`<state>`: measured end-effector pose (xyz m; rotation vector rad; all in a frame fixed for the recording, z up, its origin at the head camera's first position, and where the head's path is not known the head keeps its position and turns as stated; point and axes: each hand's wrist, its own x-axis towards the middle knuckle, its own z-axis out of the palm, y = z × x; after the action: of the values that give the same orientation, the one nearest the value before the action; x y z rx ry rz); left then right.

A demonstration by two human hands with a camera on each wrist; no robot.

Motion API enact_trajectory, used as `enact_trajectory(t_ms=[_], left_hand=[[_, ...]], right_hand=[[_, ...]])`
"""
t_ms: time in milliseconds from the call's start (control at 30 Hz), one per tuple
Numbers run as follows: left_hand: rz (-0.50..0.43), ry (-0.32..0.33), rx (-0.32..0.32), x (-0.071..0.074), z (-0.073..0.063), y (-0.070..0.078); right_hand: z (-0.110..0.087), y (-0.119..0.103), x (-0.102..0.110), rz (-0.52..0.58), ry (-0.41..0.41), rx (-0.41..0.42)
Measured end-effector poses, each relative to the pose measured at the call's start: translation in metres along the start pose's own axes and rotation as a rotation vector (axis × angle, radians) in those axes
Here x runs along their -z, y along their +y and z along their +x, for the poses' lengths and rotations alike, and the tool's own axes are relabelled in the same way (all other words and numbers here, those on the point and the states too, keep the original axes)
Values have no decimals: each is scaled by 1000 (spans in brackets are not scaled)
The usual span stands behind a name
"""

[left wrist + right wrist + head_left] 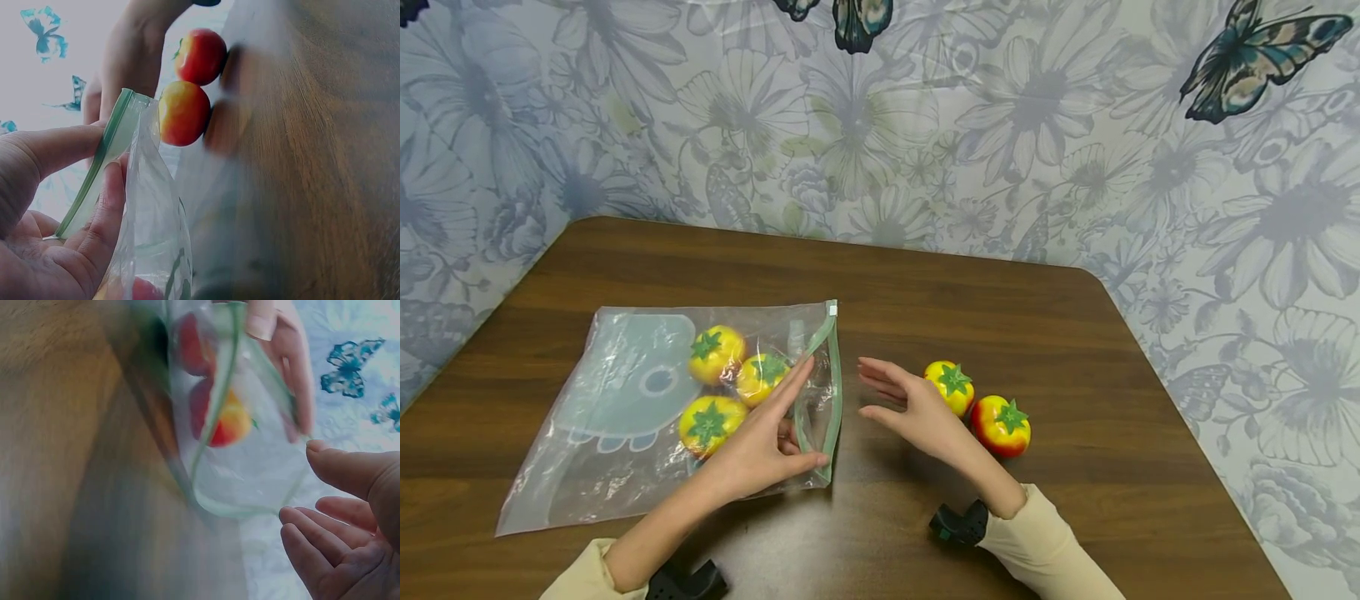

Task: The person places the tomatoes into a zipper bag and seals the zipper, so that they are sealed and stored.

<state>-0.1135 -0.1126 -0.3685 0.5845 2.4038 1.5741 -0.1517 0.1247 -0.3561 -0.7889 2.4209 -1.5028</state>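
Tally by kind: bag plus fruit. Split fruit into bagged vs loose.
Zip bag: 1
Bagged fruits: 3
Loose fruits: 2
Total: 6 things, 5 of them fruits

Right, we're indoors, and front and centre it's a dark wood-grain worktop, its far corners neatly rounded on left and right! Just beyond the far edge, here comes the wall, pale blue-grey blooms spreading all over it, and teal-and-black butterflies up top, a big one out at far right. That's decoration, so it reads more like a room at home than a workshop or lab; which room, you can't tell. And there on the left, an everyday household touch: a clear, printed zip bag!
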Motion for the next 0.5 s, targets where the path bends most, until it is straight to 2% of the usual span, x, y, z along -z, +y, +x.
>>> enact_trajectory(t_ms=[200, 333, 500], left_hand=[[-4, 2, 5, 0, 0, 0], [-12, -4, 13, 0, 0, 0], [-7, -4, 22, 0, 0, 0]], right_hand=[[-20, -20, 25, -16, 74, 11], [-30, -7, 42, -21, 132, 39], [-41, 12, 63, 15, 183, 26]])
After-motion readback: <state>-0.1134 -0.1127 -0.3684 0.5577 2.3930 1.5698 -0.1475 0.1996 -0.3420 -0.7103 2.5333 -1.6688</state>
